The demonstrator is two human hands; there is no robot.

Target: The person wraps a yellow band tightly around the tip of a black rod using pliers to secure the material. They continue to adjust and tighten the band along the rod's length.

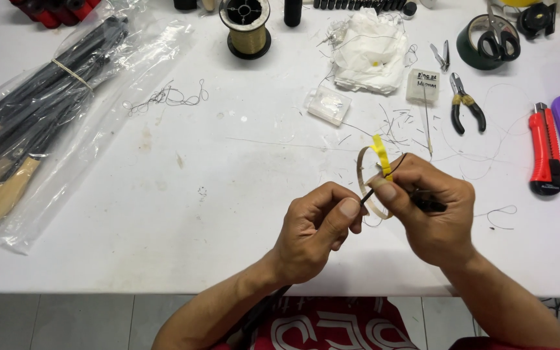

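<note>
The thin black rod (374,189) runs between both hands, its tip pinched at the right hand (426,207) and its length slanting down through the left hand (315,230) toward the person's lap. The right hand is closed, thumb pressed over the rod's tip together with a pale loop of thin strip (363,181) and a bit of yellow tape (381,154) that stands up just above its thumb. The left hand is curled nearly shut, thumb and forefinger nipping the rod just left of the right thumb. Both hands hover low over the white table (228,194), knuckles turned outward, wrists coming up from the near edge. Beyond the right hand lie small pliers (465,107), and further right a red utility knife (544,152). Far to the left of the left hand, a clear bag of dark rods with wooden handles (27,123) rests well apart.
</note>
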